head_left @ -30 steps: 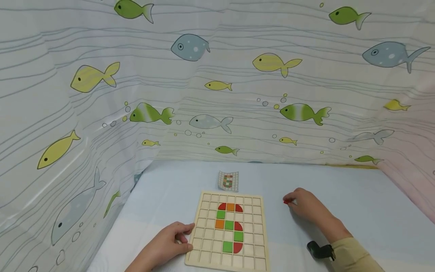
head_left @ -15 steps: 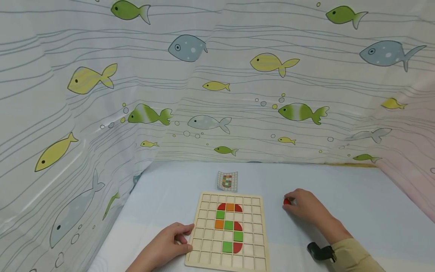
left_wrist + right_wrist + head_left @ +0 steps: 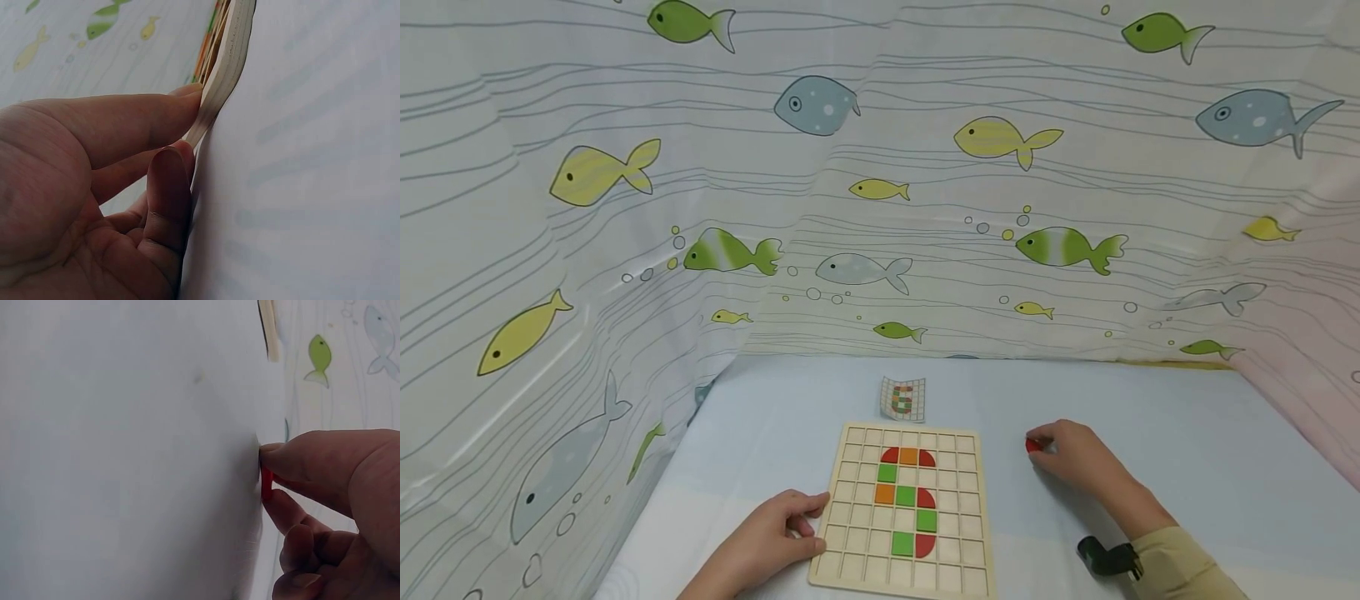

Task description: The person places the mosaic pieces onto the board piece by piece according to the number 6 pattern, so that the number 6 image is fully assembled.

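My left hand (image 3: 769, 533) rests at the left edge of the wooden grid board (image 3: 850, 575), thumb and index fingertip touching its side. Its other fingers are bent, as the left wrist view shows. Red rounded tiles (image 3: 927, 498), green square tiles (image 3: 906, 497) and orange square tiles (image 3: 884, 494) lie in the board's cells. To the right of the board, my right hand (image 3: 1078, 454) pinches a small red tile (image 3: 267, 482) between thumb and fingertip, close over the cloth. Fingers hide part of this tile's shape.
Behind the board lies a small pattern card (image 3: 903, 399) with a coloured grid printed on it. A black wrist device (image 3: 1105, 554) sits by the right sleeve (image 3: 1183, 562). Fish-patterned curtains (image 3: 865, 225) enclose the table's back and sides.
The red tile has turned in the right fingers and shows more of its face than a second ago. The left hand and board stay put.
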Tool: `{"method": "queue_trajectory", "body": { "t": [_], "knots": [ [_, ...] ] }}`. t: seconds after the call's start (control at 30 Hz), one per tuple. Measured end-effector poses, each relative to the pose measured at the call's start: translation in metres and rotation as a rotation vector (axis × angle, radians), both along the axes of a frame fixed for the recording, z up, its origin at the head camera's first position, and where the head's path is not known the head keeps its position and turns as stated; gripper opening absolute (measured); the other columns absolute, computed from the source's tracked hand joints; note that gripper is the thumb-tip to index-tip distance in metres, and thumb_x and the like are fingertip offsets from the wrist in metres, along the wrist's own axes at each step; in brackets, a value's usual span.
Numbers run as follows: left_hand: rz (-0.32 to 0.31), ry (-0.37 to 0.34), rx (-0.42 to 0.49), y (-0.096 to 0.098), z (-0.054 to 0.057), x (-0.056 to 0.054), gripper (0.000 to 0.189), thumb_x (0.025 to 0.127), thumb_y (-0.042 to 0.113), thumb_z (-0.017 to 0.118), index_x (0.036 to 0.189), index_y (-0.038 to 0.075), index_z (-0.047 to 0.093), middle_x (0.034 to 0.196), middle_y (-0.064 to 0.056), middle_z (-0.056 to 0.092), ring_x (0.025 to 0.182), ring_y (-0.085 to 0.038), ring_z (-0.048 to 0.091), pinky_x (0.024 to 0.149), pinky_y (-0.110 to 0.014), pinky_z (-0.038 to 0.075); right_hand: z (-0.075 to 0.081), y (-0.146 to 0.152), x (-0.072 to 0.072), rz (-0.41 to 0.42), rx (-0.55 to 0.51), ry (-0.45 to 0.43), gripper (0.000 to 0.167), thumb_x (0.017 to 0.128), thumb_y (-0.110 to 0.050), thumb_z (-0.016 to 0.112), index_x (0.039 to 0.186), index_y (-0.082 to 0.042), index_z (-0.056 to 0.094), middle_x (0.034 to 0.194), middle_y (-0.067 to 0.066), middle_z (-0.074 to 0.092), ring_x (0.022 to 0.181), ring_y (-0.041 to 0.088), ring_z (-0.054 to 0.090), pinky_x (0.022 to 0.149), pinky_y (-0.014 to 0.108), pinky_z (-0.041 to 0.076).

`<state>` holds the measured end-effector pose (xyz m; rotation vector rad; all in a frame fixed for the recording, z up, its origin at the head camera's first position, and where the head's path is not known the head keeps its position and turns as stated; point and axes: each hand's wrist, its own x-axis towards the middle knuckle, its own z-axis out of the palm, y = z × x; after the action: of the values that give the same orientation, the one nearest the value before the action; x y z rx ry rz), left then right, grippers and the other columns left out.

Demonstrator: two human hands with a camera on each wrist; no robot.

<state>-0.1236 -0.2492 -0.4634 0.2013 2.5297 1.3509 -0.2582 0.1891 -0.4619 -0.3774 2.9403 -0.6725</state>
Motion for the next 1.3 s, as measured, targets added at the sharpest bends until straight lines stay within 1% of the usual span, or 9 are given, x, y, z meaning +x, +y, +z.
{"method": "queue_trajectory", "body": {
  "t": [0.17, 0.37, 0.43, 0.6, 0.73, 0.83, 0.93, 1.17, 1.3],
  "knots": [
    [0.0, -0.008, 0.009, 0.0, 0.0, 0.0, 0.064, 0.08, 0.027, 0.084, 0.135, 0.004, 0.061, 0.108, 0.0, 0.06, 0.082, -0.014, 0.056, 0.067, -0.026, 0.044, 0.0, 0.0, 0.001, -0.02, -0.014, -0.014, 0.03, 0.084, -0.012, 0.076, 0.111, -0.002, 0.073, 0.099, 0.006, 0.069, 0.1, 0.03, 0.061, 0.087, 0.051, 0.048],
    [0.001, -0.019, 0.019, 0.0, -0.001, 0.0, 0.064, 0.079, 0.026, 0.084, 0.135, 0.003, 0.061, 0.109, -0.001, 0.06, 0.083, -0.015, 0.056, 0.067, -0.026, 0.045, 0.003, -0.004, 0.007, -0.012, -0.031, -0.009, 0.03, 0.083, -0.014, 0.078, 0.111, -0.004, 0.075, 0.098, 0.003, 0.069, 0.103, 0.031, 0.061, 0.09, 0.053, 0.046],
    [-0.001, -0.016, 0.018, 0.0, -0.001, 0.0, 0.064, 0.08, 0.026, 0.084, 0.135, 0.004, 0.061, 0.109, -0.001, 0.06, 0.083, -0.015, 0.056, 0.067, -0.026, 0.045, 0.005, -0.006, 0.009, -0.006, -0.045, -0.004, 0.029, 0.083, -0.014, 0.078, 0.11, -0.005, 0.075, 0.098, 0.002, 0.068, 0.102, 0.029, 0.06, 0.089, 0.051, 0.047],
    [-0.002, -0.005, 0.014, 0.0, -0.002, 0.0, 0.064, 0.08, 0.027, 0.084, 0.135, 0.004, 0.061, 0.109, 0.0, 0.06, 0.083, -0.014, 0.056, 0.068, -0.026, 0.044, 0.011, -0.014, 0.017, 0.036, -0.079, 0.018, 0.029, 0.082, -0.012, 0.078, 0.11, -0.007, 0.075, 0.097, 0.0, 0.067, 0.094, 0.022, 0.06, 0.082, 0.046, 0.05],
    [-0.002, -0.004, 0.012, 0.0, -0.001, 0.0, 0.064, 0.08, 0.027, 0.084, 0.135, 0.005, 0.061, 0.109, 0.0, 0.061, 0.082, -0.014, 0.056, 0.068, -0.026, 0.044, 0.012, -0.022, 0.021, 0.078, -0.092, 0.038, 0.029, 0.081, -0.013, 0.079, 0.11, -0.009, 0.076, 0.096, -0.004, 0.066, 0.09, 0.016, 0.059, 0.077, 0.04, 0.05],
    [0.0, -0.004, 0.005, 0.0, -0.001, -0.001, 0.064, 0.079, 0.027, 0.084, 0.135, 0.005, 0.061, 0.109, 0.0, 0.061, 0.082, -0.015, 0.056, 0.067, -0.026, 0.044, 0.014, -0.029, 0.023, 0.13, -0.107, 0.057, 0.027, 0.082, -0.013, 0.079, 0.108, -0.01, 0.076, 0.093, -0.007, 0.065, 0.088, 0.015, 0.059, 0.072, 0.036, 0.048],
    [0.001, -0.004, 0.002, 0.0, -0.001, -0.001, 0.065, 0.079, 0.027, 0.084, 0.135, 0.005, 0.061, 0.109, 0.0, 0.061, 0.082, -0.015, 0.056, 0.067, -0.026, 0.044, 0.016, -0.039, 0.027, 0.159, -0.118, 0.051, 0.026, 0.082, -0.013, 0.078, 0.108, -0.011, 0.077, 0.091, -0.009, 0.065, 0.086, 0.015, 0.058, 0.069, 0.033, 0.047],
    [0.006, -0.001, 0.001, 0.001, 0.0, -0.001, 0.065, 0.078, 0.026, 0.085, 0.134, 0.004, 0.061, 0.108, 0.0, 0.061, 0.082, -0.015, 0.056, 0.067, -0.026, 0.044, 0.018, -0.061, 0.037, 0.236, -0.134, 0.045, 0.024, 0.081, -0.011, 0.079, 0.105, -0.011, 0.077, 0.091, -0.01, 0.064, 0.081, 0.012, 0.056, 0.068, 0.029, 0.048],
    [0.007, 0.007, -0.01, 0.001, 0.0, 0.0, 0.065, 0.078, 0.026, 0.085, 0.134, 0.004, 0.062, 0.108, 0.0, 0.061, 0.082, -0.014, 0.056, 0.067, -0.026, 0.045, 0.019, -0.073, 0.042, 0.259, -0.127, 0.026, 0.025, 0.08, -0.01, 0.079, 0.105, -0.011, 0.077, 0.092, -0.01, 0.064, 0.082, 0.013, 0.055, 0.068, 0.029, 0.048]
  ]
}}
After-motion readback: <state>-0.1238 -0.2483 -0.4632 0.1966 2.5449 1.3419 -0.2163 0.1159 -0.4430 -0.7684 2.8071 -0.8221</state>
